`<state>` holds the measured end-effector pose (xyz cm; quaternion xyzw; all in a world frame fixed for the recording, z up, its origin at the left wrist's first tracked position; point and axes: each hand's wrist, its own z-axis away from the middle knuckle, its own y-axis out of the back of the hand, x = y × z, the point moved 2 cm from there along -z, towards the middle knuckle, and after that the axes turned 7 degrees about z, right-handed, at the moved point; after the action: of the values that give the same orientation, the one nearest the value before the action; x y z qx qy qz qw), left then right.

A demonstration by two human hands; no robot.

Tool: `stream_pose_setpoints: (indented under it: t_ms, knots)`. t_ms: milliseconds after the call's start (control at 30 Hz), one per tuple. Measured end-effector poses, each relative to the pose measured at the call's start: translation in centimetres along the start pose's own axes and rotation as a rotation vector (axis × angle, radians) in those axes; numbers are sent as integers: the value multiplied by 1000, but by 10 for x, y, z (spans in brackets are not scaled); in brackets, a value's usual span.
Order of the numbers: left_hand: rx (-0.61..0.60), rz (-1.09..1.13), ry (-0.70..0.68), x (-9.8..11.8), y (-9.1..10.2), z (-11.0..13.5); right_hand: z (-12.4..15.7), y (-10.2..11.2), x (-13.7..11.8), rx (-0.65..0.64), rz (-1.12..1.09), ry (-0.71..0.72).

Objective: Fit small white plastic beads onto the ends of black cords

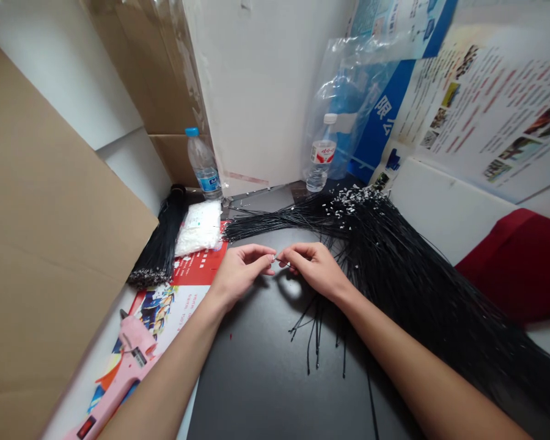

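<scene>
My left hand (241,269) and my right hand (314,266) meet over the dark table top (256,379), fingertips pinched together. Between them sits a tiny white piece (274,259) on the end of a thin black cord (283,263). A few loose black cords (316,333) trail from under my right hand toward me. A large heap of black cords with small white ends (394,263) spreads across the right side, just behind and beside my right hand.
A tied black cord bundle (162,241) and a bag of white pieces (199,227) lie at left. A pink glue gun (119,382) rests on a printed sheet (183,293). Two water bottles (205,165) (321,160) stand at the back. Cardboard (41,232) leans left; red cloth (522,263) right.
</scene>
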<state>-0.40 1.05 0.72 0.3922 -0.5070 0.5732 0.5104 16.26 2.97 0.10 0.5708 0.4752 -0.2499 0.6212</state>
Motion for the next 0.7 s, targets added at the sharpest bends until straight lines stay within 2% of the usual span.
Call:
stream_pose_setpoints:
  t_ms: [133,333,600,700]
  knots:
    - [4,38,18,1,1,0,-1,3,2,37,-14,-11]
    - [21,48,42,2,2,0,-1,1,2,28,27,28]
    - [18,62,45,-2,4,-2,0,1,4,22,82,102]
    - [28,78,45,-3,4,-2,2,1,2,48,149,177]
